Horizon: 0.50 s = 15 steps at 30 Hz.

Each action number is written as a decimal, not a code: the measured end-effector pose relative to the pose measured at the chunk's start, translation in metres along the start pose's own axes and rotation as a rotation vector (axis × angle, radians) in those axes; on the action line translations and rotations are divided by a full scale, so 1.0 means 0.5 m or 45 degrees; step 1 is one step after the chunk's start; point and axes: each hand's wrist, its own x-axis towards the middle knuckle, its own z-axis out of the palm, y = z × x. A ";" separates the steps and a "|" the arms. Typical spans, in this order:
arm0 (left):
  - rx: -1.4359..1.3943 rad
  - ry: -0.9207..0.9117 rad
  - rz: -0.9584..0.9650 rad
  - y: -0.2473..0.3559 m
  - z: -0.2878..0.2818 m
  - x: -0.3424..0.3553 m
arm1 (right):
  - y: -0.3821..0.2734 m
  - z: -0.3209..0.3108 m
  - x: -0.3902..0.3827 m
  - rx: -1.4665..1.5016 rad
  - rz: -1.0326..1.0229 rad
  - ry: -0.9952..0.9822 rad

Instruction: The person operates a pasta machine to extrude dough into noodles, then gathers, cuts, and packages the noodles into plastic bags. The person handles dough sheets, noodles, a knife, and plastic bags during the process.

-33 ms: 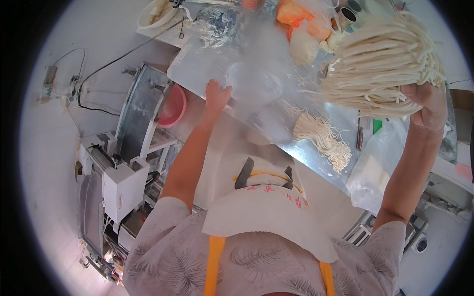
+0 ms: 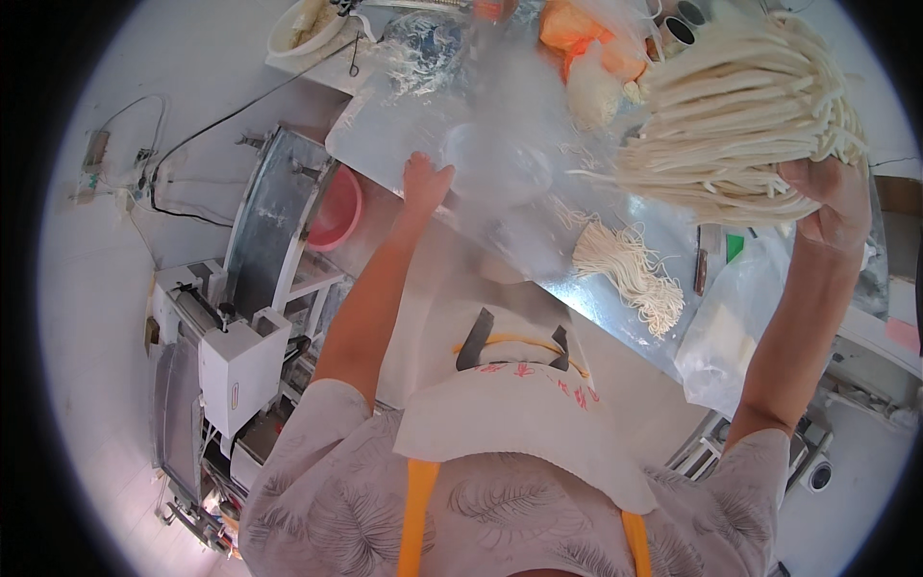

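Observation:
Thick, pale noodles (image 2: 735, 120) hang in a large bundle at the upper right, raised over the metal worktable (image 2: 385, 135). My right hand (image 2: 829, 197) is closed around one side of the bundle, and the strands fan out to the left from it. At the table's near left edge lies my left hand (image 2: 426, 183), thumb and fingers apart, holding nothing. A smaller bundle of thin noodles (image 2: 627, 274) rests on the table below the raised one. Between my hands a whitish blur hides part of the tabletop.
Orange and clear plastic bags (image 2: 591, 53) lie at the back. A clear bag (image 2: 735, 332) sits at the near right edge, next to a dark-handled tool (image 2: 701, 271). Left of the table stand a pink basin (image 2: 338, 210) and a white machine (image 2: 240, 370).
The strands of the raised bundle have shifted slightly, with one loose end reaching farther left. My left hand has barely moved.

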 end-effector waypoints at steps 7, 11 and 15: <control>-0.137 -0.203 -0.059 -0.025 0.056 0.079 | 0.129 0.241 0.147 -0.046 -0.099 -0.197; -0.270 -0.146 0.143 -0.112 0.115 0.101 | 0.371 0.334 0.217 -0.178 0.021 -0.464; -0.694 -0.258 -0.105 -0.086 0.109 0.109 | 0.648 0.431 0.244 -0.457 0.214 -0.512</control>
